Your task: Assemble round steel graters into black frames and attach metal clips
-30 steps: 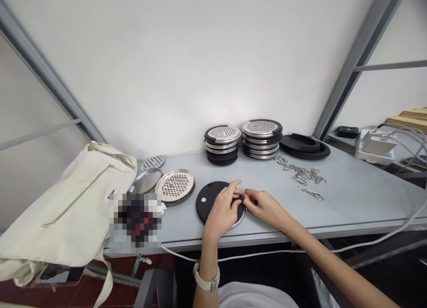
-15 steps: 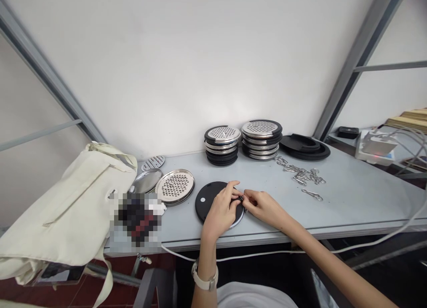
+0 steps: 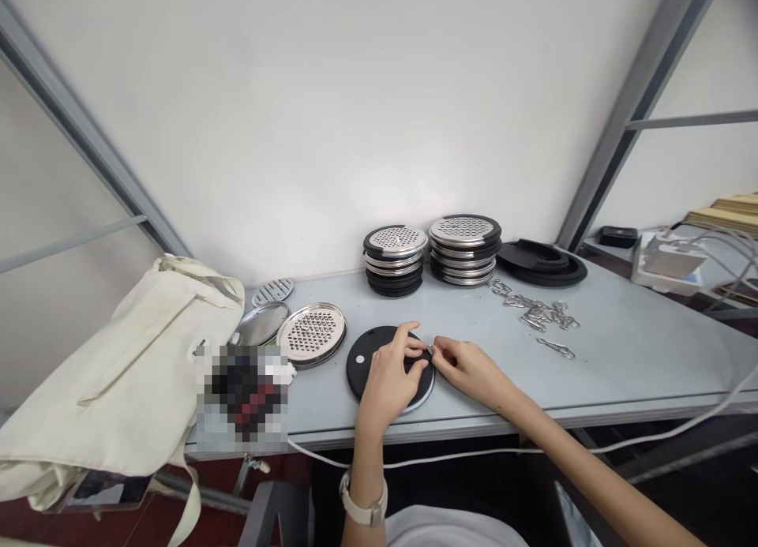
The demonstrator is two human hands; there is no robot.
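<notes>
- Black disc lies flat near the front edge of the worktop, about where it was a second ago; it has only drifted a touch with the camera.
- Both our hands stay bunched at the disc's right rim, so we read the fiddly bit at the edge as still in progress, not finished.
- Left hand: palm down over the disc, wrist straight from below, fingers curled, thumb and forefinger pinched narrow at the rim.
- Right hand: comes in from the right, forearm low across the worktop edge, fingertips pinched on a small metal clip right against the rim. Too small to tell how it sits.
- Spare clips lie loose to the right, well apart from the hands.
- Two stacks of grater lids stand at the wall; a loose grater plate sits just left of the disc, beside a cream bag.
</notes>
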